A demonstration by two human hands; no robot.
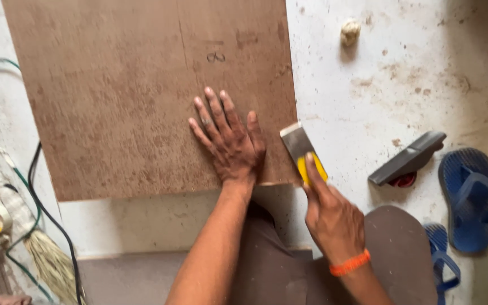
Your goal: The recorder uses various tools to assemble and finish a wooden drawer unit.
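The left hand (230, 141) lies flat and open on the brown board (142, 96), fingers spread, near the board's right lower corner. The right hand (331, 217) is closed around a scraper (303, 152) (yellow handle, metal blade), the blade touching the board's right edge. Blue sandals (470, 197) lie on the white floor (402, 73) to the right.

We see a matt brown plywood sheet (142, 96) with scuffed grain, a scraper (303, 152) with dull metal blade and glossy yellow plastic handle, blue rubber sandals (470, 197), a stained white floor (402, 85).
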